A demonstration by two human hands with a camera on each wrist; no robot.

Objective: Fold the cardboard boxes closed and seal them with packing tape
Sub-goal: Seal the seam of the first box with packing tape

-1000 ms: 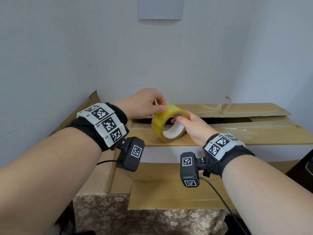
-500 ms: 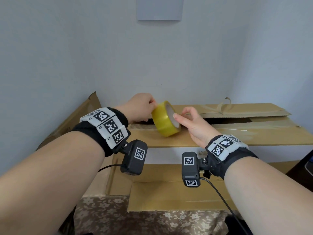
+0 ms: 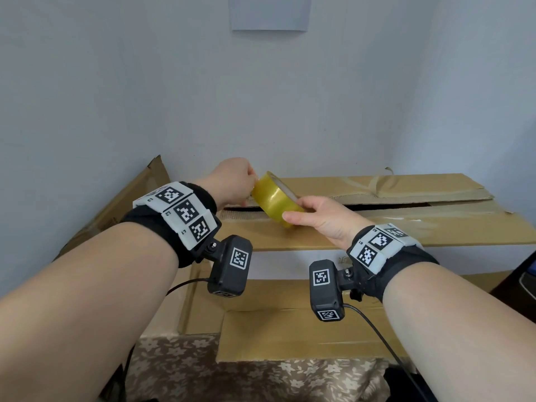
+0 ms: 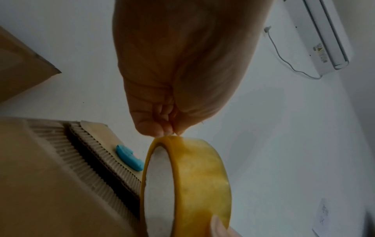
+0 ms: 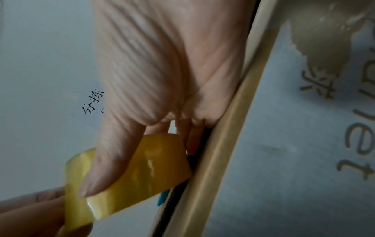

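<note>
The roll of packing tape (image 3: 275, 198) stands on edge, tilted, on the near top flap of the cardboard box (image 3: 377, 230), close to that flap's left end and right beside the dark open gap (image 3: 391, 205) between the two top flaps. The right hand (image 3: 322, 219) grasps the roll, thumb laid across its outer yellow face and the other fingers going behind it. The left hand (image 3: 232, 181) has its fingertips bunched at the top of the roll, apparently picking at the free end; the left wrist view shows them touching the rim, but whether they have actually caught any tape I cannot tell.

The flaps are not yet fully closed, so I judge the likeliest trouble to be tape laid down across an open gap: the seam would sag or bridge instead of sealing. If the end slips from the pinch it may snap back onto the roll and be hard to find again. A sideways pull could tear or split the strip, or let it fold onto itself. A small blue object (image 4: 129, 158) lies on the far flap by the gap and could get taped over
</note>
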